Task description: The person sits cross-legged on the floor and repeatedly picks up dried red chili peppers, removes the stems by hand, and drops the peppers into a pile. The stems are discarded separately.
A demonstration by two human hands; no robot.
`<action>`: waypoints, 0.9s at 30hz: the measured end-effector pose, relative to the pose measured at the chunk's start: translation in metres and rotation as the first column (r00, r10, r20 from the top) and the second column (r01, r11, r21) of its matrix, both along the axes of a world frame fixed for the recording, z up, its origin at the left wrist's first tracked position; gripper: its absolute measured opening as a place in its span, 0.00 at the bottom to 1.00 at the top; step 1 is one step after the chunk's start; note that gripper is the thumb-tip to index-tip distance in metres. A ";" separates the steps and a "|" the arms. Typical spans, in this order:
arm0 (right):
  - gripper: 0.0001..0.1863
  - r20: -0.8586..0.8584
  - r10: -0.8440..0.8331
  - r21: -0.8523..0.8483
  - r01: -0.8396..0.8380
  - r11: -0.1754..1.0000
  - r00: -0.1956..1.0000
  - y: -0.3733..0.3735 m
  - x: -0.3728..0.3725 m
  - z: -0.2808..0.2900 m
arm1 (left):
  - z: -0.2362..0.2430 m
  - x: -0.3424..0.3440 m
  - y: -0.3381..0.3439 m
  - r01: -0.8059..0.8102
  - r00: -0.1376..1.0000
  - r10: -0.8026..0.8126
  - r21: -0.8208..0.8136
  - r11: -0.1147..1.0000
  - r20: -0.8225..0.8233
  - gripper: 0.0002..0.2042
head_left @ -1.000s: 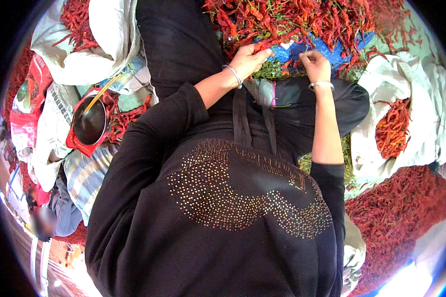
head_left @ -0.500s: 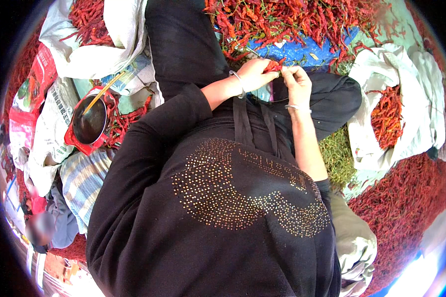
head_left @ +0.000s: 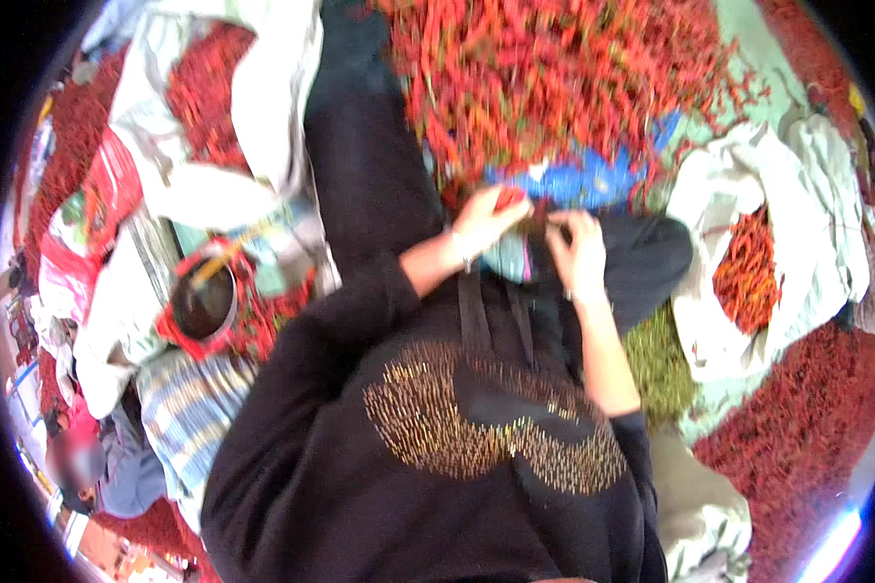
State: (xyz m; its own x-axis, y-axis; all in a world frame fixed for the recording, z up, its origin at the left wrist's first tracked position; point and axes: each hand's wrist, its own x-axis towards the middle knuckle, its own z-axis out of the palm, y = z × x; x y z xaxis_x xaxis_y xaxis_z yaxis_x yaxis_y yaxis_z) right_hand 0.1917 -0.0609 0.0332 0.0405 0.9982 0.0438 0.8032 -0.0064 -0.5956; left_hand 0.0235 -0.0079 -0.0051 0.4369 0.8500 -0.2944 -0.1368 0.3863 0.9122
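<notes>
Holding red chili (head_left: pixel 508 200) in left grip (head_left: pixel 480 227), closed round it with thumb and curled fingers; cannot count the pods through the motion blur. Located above the lap, just this side of a blue plastic sheet (head_left: pixel 593 181). Near it, on the right: right grip (head_left: pixel 580 255), with bent fingers and a gap between it and the left one. Cannot tell from the blur whether parted or pinched on something small. Noted at each wrist: a pale bangle (head_left: pixel 589 295). Spread beyond both, over and around the blue sheet: a large heap of red chilies (head_left: pixel 525 87), flecked with green. Seated, in black trousers (head_left: pixel 369 146) and a black sweatshirt (head_left: pixel 496 530) with a gold-studded pattern. To the right: a pile of green stems (head_left: pixel 659 369) beside the bent knee; next to it, a white sack (head_left: pixel 817 243) with wide mouth, containing orange-red chilies (head_left: pixel 746 282); lower, a broad dark-red chili spread (head_left: pixel 797 437). To the left: another white sack (head_left: pixel 194 199), also containing chilies; below it, a dark bowl (head_left: pixel 204 306) with thin yellow sticks (head_left: pixel 229 257) leaning in it, amid red plastic; lower still, a striped cloth (head_left: pixel 192 408). At far left: a co-worker in grey clothing (head_left: pixel 131 478).
</notes>
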 end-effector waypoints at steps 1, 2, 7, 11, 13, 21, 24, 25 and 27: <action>0.15 0.034 -0.012 0.045 0.011 0.999 0.999 0.002 -0.002 0.004 | -0.004 -0.001 0.002 -0.125 0.992 0.125 -0.020 0.992 0.008 0.06; 0.17 -0.129 -0.035 0.005 0.036 0.999 0.991 0.001 0.001 -0.002 | -0.012 -0.005 0.006 -0.145 0.979 0.157 0.097 0.985 -0.127 0.06; 0.15 -0.719 -0.649 -0.590 -0.275 0.759 -0.248 0.005 -0.015 -0.013 | 0.031 -0.002 0.003 0.279 0.888 -0.084 0.385 0.880 -0.453 0.11; 0.15 -0.607 -0.661 -0.644 -0.215 0.735 -0.442 0.000 -0.016 -0.006 | 0.054 0.003 -0.006 0.366 0.876 -0.126 0.472 0.802 -0.466 0.18; 0.14 -0.604 -0.616 -0.569 -0.267 0.777 -0.505 -0.008 -0.003 -0.019 | 0.053 -0.005 -0.010 0.232 0.954 -0.086 0.527 0.818 -0.287 0.14; 0.17 -0.702 0.051 -0.200 0.265 0.943 -0.710 0.017 0.195 0.108 | 0.060 -0.038 -0.028 0.020 0.977 0.037 0.262 0.965 -0.210 0.10; 0.15 -0.932 -0.100 -0.177 0.195 0.965 -0.350 0.035 0.129 0.160 | 0.043 -0.033 -0.029 0.053 0.982 -0.018 0.187 0.981 -0.186 0.10; 0.15 -0.938 -0.093 -0.116 0.048 0.992 -0.333 0.030 0.067 0.223 | 0.040 -0.039 -0.035 0.044 0.989 -0.031 0.087 0.995 -0.145 0.09; 0.15 -0.931 0.266 0.313 -0.171 0.934 -0.249 0.015 -0.012 0.307 | 0.022 -0.051 -0.034 -0.010 0.996 0.016 0.062 0.998 -0.086 0.09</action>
